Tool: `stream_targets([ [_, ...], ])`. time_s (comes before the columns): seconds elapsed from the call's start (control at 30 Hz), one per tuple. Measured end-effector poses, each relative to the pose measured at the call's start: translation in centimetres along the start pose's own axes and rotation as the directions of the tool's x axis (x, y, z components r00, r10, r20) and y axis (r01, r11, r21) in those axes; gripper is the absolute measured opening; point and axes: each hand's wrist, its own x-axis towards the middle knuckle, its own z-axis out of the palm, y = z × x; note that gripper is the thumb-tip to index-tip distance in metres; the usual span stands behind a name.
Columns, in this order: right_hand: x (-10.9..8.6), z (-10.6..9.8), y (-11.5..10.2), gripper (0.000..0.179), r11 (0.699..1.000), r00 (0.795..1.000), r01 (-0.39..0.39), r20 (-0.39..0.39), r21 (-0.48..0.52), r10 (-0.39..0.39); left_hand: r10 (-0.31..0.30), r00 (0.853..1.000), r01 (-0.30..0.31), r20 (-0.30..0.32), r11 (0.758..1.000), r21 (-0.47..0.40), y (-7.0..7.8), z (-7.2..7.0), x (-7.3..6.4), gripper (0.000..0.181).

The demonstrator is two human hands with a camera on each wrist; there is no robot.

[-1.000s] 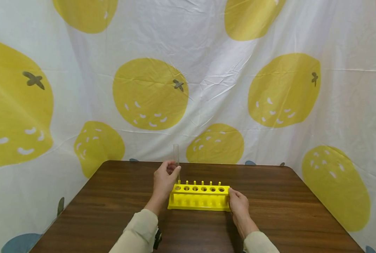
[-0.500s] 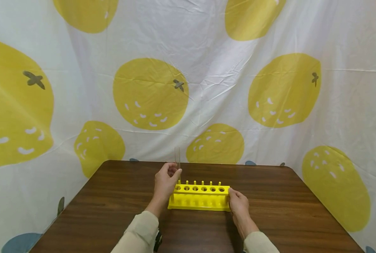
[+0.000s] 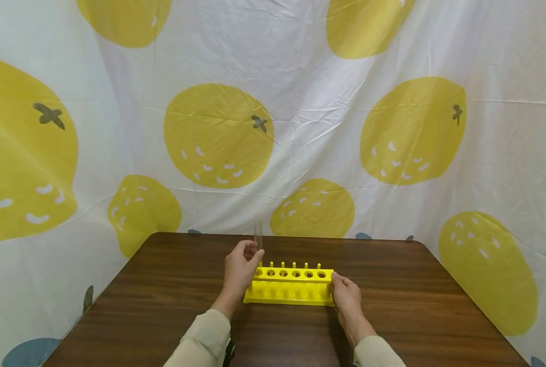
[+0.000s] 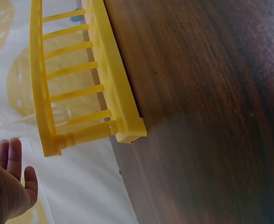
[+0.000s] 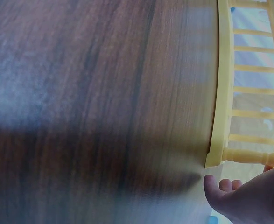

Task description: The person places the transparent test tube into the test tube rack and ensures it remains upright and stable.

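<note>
A yellow test tube rack stands on the table, with a row of round holes along its top plate and upright pegs behind them. My left hand pinches a clear test tube upright at the leftmost hole. In the left wrist view, the rounded bottom of the tube shows below the top plate, above the rack's base. My right hand holds the right end of the rack, its fingertips partly hidden. From the right wrist, the thumb of that hand appears beside the rack's end post.
The dark wood-grain table extends around the rack on all sides. Behind it hangs a white cloth printed with yellow fruit, reaching down to the table's far edge.
The test tube has sunk lower into the leftmost hole, and my left hand has come down slightly with it. My right hand and the rack have stayed in place.
</note>
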Motion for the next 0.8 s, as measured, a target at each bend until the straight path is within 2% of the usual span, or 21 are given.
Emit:
stream_targets([
  [0.43,-0.1,0.0,0.1,0.056,1.0,1.0,0.012,-0.012,0.01,-0.012,-0.046,0.998,0.045,0.04,0.999,0.024,-0.6,0.1,-0.5,0.024],
  [0.8,0.0,0.0,0.1,0.056,1.0,1.0,0.015,-0.005,0.009,-0.015,-0.035,0.999,0.034,0.027,0.998,0.056,-1.1,0.2,-0.7,0.021],
])
